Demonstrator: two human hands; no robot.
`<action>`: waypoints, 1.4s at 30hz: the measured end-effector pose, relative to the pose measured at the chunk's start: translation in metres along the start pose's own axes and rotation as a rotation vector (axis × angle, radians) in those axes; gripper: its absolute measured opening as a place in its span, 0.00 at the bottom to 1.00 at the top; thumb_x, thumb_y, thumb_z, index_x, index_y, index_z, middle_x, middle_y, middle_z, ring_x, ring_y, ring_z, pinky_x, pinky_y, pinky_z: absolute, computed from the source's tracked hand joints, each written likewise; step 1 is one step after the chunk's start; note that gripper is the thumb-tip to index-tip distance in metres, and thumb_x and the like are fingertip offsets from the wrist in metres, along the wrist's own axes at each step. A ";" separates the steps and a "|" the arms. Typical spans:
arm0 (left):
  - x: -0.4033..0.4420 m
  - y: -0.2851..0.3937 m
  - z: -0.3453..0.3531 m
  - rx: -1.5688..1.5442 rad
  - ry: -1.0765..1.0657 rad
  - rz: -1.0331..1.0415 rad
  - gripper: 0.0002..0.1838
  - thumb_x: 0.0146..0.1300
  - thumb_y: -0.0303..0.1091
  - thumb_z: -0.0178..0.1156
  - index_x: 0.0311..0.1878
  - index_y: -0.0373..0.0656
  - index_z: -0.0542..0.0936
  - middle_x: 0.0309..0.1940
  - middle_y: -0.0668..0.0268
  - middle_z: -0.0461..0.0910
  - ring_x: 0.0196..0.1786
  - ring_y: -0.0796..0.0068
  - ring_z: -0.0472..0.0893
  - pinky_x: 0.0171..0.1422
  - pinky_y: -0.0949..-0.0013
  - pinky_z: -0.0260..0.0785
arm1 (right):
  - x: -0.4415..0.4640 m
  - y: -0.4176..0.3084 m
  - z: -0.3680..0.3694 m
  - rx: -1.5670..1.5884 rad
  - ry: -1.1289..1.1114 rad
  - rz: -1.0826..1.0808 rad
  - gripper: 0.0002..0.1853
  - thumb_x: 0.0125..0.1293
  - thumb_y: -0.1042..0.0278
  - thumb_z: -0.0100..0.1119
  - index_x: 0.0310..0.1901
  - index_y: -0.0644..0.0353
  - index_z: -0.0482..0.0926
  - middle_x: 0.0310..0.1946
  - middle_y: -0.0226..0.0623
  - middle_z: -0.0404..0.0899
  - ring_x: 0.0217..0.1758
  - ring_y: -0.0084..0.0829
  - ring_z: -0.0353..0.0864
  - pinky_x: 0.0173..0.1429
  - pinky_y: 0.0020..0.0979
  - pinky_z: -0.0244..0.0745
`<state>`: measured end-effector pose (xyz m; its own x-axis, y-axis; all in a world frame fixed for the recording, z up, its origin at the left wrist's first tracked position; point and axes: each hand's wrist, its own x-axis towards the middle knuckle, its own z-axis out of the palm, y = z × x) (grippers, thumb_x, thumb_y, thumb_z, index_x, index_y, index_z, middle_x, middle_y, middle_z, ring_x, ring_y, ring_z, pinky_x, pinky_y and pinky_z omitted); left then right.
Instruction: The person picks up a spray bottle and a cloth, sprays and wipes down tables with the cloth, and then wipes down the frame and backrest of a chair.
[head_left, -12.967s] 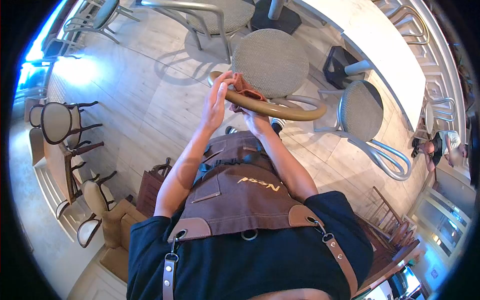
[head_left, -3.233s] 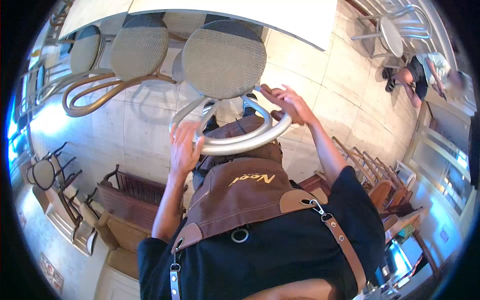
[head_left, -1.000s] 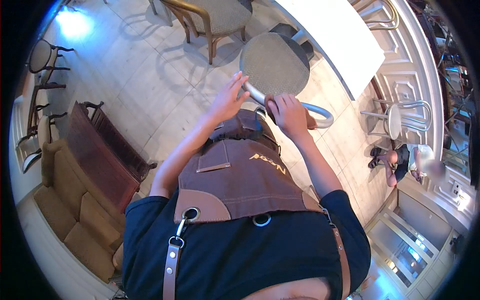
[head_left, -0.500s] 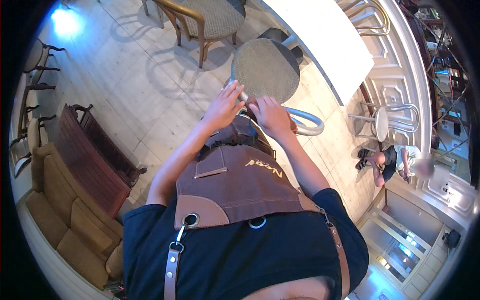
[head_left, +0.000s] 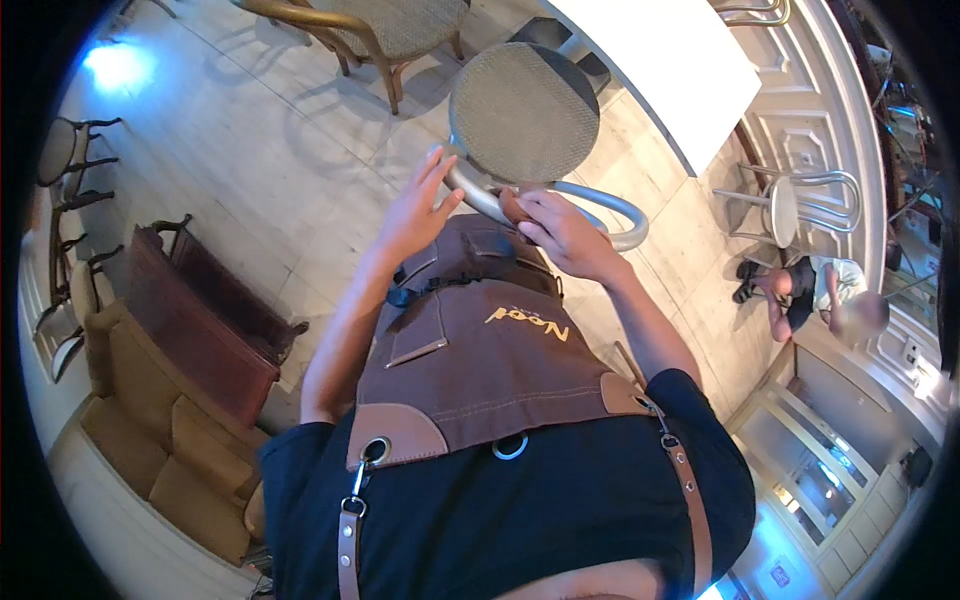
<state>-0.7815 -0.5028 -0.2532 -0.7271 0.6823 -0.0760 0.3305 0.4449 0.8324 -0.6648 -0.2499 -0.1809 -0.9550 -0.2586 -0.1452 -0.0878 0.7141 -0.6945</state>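
In front of me stands a chair with a round woven seat [head_left: 525, 112] and a curved silver tube backrest [head_left: 470, 190]. My left hand [head_left: 415, 215] is at the left end of that tube, fingers stretched out and touching it. My right hand [head_left: 568, 235] bends over the middle of the backrest, its fingers closed on a brown cloth-like piece [head_left: 513, 207] pressed against the tube. Much of this piece is hidden under the hand. I wear a brown apron [head_left: 470, 350] with leather straps.
A white tabletop [head_left: 665, 70] lies beyond the seat at the right. A wooden-armed chair [head_left: 390, 40] is at the upper left. At left are a dark red wooden table [head_left: 195, 330] and a brown sofa [head_left: 165, 440]. A person [head_left: 810, 295] sits at right near a silver chair [head_left: 785, 210].
My left hand has shifted left and up along the tube, away from my right hand. The right hand has moved slightly right and down, showing more of the brown piece. The view has shifted slightly.
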 end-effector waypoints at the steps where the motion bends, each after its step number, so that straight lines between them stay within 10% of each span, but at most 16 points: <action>1: -0.002 0.006 0.002 -0.008 0.023 -0.044 0.31 0.75 0.42 0.58 0.76 0.42 0.66 0.79 0.46 0.57 0.81 0.48 0.57 0.81 0.55 0.54 | -0.009 0.009 -0.003 0.067 0.012 -0.022 0.19 0.78 0.59 0.49 0.60 0.64 0.76 0.52 0.48 0.78 0.59 0.45 0.76 0.64 0.42 0.69; 6: -0.007 0.038 0.019 -0.046 0.104 -0.182 0.34 0.75 0.42 0.58 0.77 0.37 0.61 0.80 0.43 0.52 0.82 0.46 0.54 0.82 0.54 0.52 | -0.033 0.071 -0.042 0.326 -0.458 0.269 0.22 0.81 0.53 0.44 0.56 0.64 0.79 0.48 0.54 0.79 0.56 0.49 0.77 0.63 0.42 0.70; 11: -0.011 0.043 0.047 0.008 0.229 -0.252 0.35 0.80 0.39 0.49 0.80 0.31 0.50 0.81 0.40 0.46 0.84 0.47 0.47 0.85 0.55 0.44 | 0.030 0.087 0.019 0.536 -0.290 0.102 0.27 0.81 0.46 0.45 0.54 0.67 0.81 0.41 0.49 0.83 0.48 0.41 0.81 0.57 0.40 0.71; 13: -0.011 0.047 0.052 0.019 0.240 -0.302 0.34 0.80 0.39 0.48 0.80 0.31 0.50 0.81 0.40 0.46 0.84 0.47 0.47 0.85 0.55 0.43 | 0.064 0.086 0.031 0.648 -0.620 0.408 0.30 0.79 0.43 0.47 0.54 0.68 0.82 0.46 0.46 0.85 0.50 0.36 0.80 0.58 0.39 0.72; 22: -0.008 0.076 0.061 -0.031 0.342 -0.454 0.33 0.82 0.40 0.44 0.81 0.32 0.50 0.81 0.41 0.50 0.84 0.48 0.50 0.85 0.56 0.45 | 0.040 0.107 0.003 0.956 -0.970 0.383 0.31 0.82 0.46 0.44 0.71 0.65 0.72 0.68 0.45 0.75 0.68 0.30 0.73 0.72 0.32 0.65; 29: -0.010 0.071 0.067 -0.055 0.368 -0.470 0.33 0.82 0.42 0.43 0.81 0.35 0.50 0.80 0.44 0.54 0.83 0.50 0.54 0.84 0.56 0.46 | 0.062 0.088 0.017 1.060 -0.900 0.588 0.29 0.81 0.47 0.48 0.62 0.69 0.78 0.59 0.43 0.80 0.62 0.26 0.76 0.67 0.31 0.69; 36: -0.011 0.073 0.065 0.033 0.333 -0.532 0.34 0.82 0.45 0.42 0.81 0.35 0.50 0.79 0.44 0.55 0.82 0.47 0.54 0.85 0.54 0.46 | 0.040 0.111 -0.016 1.027 -0.975 0.262 0.25 0.79 0.52 0.53 0.61 0.68 0.79 0.57 0.39 0.82 0.58 0.24 0.77 0.65 0.31 0.71; 42: -0.012 0.069 0.069 0.000 0.366 -0.483 0.33 0.82 0.46 0.41 0.81 0.35 0.51 0.79 0.42 0.56 0.82 0.45 0.54 0.85 0.53 0.45 | 0.039 0.068 -0.003 0.350 -0.505 0.057 0.20 0.79 0.63 0.46 0.62 0.68 0.77 0.54 0.48 0.84 0.57 0.43 0.82 0.65 0.38 0.72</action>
<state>-0.7085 -0.4404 -0.2323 -0.9546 0.1592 -0.2517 -0.0889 0.6543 0.7510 -0.7083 -0.2099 -0.2317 -0.6961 -0.5635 -0.4448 0.1392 0.5018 -0.8537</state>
